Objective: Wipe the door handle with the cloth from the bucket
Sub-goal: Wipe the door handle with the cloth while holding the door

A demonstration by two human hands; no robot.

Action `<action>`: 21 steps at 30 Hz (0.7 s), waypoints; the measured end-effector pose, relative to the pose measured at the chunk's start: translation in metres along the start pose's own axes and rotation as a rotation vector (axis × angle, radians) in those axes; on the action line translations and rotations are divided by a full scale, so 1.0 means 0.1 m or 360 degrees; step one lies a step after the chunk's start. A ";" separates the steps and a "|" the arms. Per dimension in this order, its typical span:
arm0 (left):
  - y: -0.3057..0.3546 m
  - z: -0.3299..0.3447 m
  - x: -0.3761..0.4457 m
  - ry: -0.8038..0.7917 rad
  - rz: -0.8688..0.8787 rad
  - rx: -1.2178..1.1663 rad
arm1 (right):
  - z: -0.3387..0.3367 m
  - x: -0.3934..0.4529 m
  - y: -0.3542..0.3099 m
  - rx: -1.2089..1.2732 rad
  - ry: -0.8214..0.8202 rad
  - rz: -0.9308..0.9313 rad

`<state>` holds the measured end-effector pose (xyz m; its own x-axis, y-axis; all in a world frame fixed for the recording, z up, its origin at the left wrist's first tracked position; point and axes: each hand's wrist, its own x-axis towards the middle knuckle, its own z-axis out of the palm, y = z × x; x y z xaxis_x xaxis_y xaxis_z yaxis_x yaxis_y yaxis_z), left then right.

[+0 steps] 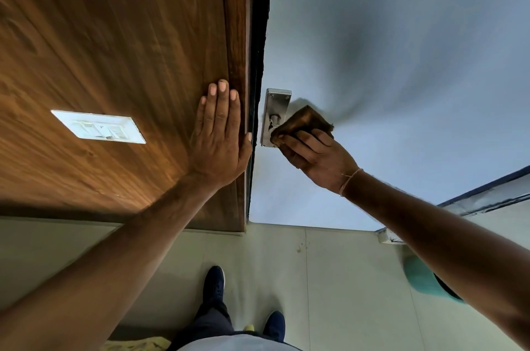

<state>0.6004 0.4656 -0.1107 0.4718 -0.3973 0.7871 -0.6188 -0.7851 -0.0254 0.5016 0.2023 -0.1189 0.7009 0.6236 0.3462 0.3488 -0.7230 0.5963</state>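
Observation:
A steel door handle plate (pixel 276 105) is fixed near the left edge of the pale blue-grey door (pixel 401 49). My right hand (pixel 315 155) grips a folded brown cloth (pixel 304 119) and presses it over the lever, which is mostly hidden beneath it. My left hand (pixel 219 132) lies flat, fingers straight and together, on the wooden panel (pixel 114 63) beside the door frame, holding nothing. A teal bucket (pixel 424 279) stands on the floor at the lower right, partly behind my right forearm.
A white switch plate (pixel 99 126) sits on the wooden panel to the left. A dark gap (pixel 258 63) runs between frame and door. My two dark shoes (pixel 215 281) stand on the pale tiled floor (pixel 329 279). Something yellow (pixel 137 343) lies at the bottom edge.

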 end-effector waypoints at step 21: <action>0.14 -0.01 0.00 -0.0098 -0.0102 -0.0055 | -0.20 -0.50 0.00 0.0085 -0.0122 0.0300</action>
<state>0.5912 0.4550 -0.1110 0.5483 -0.3763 0.7469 -0.6070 -0.7934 0.0458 0.4543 0.1771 -0.1215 0.8016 0.4528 0.3905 0.2379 -0.8407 0.4864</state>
